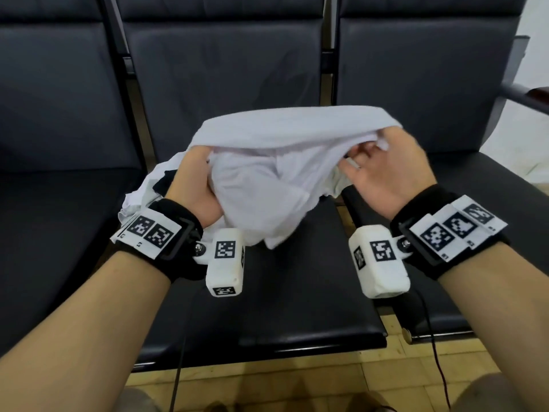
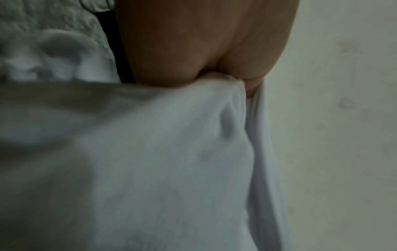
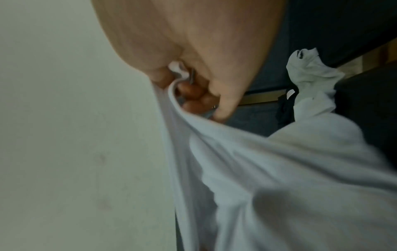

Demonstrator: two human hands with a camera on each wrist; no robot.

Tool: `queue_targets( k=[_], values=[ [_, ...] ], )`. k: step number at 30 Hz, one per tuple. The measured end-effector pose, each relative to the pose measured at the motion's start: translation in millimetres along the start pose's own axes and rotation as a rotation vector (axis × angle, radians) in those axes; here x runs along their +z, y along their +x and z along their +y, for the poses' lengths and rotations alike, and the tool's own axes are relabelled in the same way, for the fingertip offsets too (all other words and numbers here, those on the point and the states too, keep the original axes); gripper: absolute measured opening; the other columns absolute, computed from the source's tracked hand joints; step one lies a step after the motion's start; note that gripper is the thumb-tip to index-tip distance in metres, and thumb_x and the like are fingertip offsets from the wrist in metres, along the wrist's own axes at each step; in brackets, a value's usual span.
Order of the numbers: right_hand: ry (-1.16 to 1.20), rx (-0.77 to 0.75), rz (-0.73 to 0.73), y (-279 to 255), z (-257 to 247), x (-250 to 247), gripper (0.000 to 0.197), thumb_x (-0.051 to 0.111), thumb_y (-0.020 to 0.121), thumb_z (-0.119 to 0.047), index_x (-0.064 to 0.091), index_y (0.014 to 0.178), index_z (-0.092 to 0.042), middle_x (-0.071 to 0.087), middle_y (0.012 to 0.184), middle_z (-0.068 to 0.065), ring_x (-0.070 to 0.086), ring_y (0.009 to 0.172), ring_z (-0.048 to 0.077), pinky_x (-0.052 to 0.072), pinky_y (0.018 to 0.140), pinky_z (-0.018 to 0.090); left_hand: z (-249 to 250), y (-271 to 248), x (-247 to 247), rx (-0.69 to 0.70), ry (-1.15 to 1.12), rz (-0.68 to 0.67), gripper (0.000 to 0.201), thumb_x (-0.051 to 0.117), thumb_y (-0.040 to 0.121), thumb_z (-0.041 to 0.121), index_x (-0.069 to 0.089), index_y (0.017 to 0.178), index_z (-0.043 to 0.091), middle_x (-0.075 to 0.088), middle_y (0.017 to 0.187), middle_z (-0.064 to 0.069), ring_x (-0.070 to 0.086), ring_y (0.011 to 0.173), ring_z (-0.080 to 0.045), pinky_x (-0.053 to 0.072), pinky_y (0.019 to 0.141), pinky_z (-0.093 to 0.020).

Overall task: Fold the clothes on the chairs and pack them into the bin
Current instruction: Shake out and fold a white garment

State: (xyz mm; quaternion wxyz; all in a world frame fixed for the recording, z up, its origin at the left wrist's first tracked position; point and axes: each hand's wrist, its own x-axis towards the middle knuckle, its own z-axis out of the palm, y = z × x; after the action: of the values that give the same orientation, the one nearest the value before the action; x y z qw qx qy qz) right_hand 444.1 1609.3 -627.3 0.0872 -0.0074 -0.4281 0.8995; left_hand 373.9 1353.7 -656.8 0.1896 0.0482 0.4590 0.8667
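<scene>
A row of dark padded chairs fills the upper half of the head view, three backs side by side with metal frame bars between them. The middle seat lies directly under your wrists, and its front edge runs across the lower centre of the frame. Below that edge you see a strip of yellowish tiled floor. A thin black cable hangs from your right wrist strap down the lower right. Both wrists carry black straps with white marker blocks, which cover part of the seat from this angle.

The white garment sits in the centre of the frame, bunched and lifted off the middle seat, with a loose tail trailing to the lower left past your left wrist. A bit of black fabric shows against that tail.

Your left hand is closed round a bundle of the cloth at its left side; the left wrist view shows fabric squeezed between thumb and palm. Your right hand pinches the garment's upper right edge, and the right wrist view shows the fingertips curled over the hem, with the cloth stretching away to the lower right.
</scene>
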Motion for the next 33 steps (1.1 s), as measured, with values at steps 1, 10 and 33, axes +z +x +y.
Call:
queue_targets(
  k=[1, 10, 33],
  values=[
    [-0.088, -0.020, 0.068, 3.6, -4.0, -6.9, 0.008, 0.064, 0.088, -0.018, 0.057, 0.090, -0.021, 0.053, 0.075, -0.004, 0.057, 0.081, 0.012, 0.054, 0.096, 0.033, 1.6, 2.3, -3.4, 0.008, 0.062, 0.047, 0.058, 0.059, 0.101, 0.040, 0.052, 0.149, 0.007, 0.055, 0.151, -0.014, 0.059, 0.134, -0.030, 0.043, 0.116, -0.046],
    [-0.774, -0.111, 0.137, -1.7, -14.7, -9.0, 0.047, 0.051, 0.099, -0.061, 0.070, 0.100, -0.019, 0.077, 0.101, 0.000, 0.075, 0.096, 0.017, 0.061, 0.084, 0.033, 18.2, -6.0, -1.0, 0.198, 0.174, 0.427, 0.036, 0.056, 0.104, 0.041, 0.068, 0.123, 0.014, 0.079, 0.111, -0.005, 0.077, 0.101, -0.023, 0.062, 0.089, -0.040],
    [-1.322, -0.116, -0.255, -19.8, 19.3, 8.7, 0.015, 0.068, 0.095, -0.023, 0.066, 0.109, -0.018, 0.069, 0.101, -0.003, 0.066, 0.095, 0.013, 0.051, 0.074, 0.018, -30.5, -22.9, 50.2, 0.280, 1.382, -0.261, 0.023, 0.074, 0.091, 0.044, 0.070, 0.105, 0.026, 0.073, 0.085, 0.020, 0.066, 0.077, 0.006, 0.052, 0.071, -0.014]
  ],
)
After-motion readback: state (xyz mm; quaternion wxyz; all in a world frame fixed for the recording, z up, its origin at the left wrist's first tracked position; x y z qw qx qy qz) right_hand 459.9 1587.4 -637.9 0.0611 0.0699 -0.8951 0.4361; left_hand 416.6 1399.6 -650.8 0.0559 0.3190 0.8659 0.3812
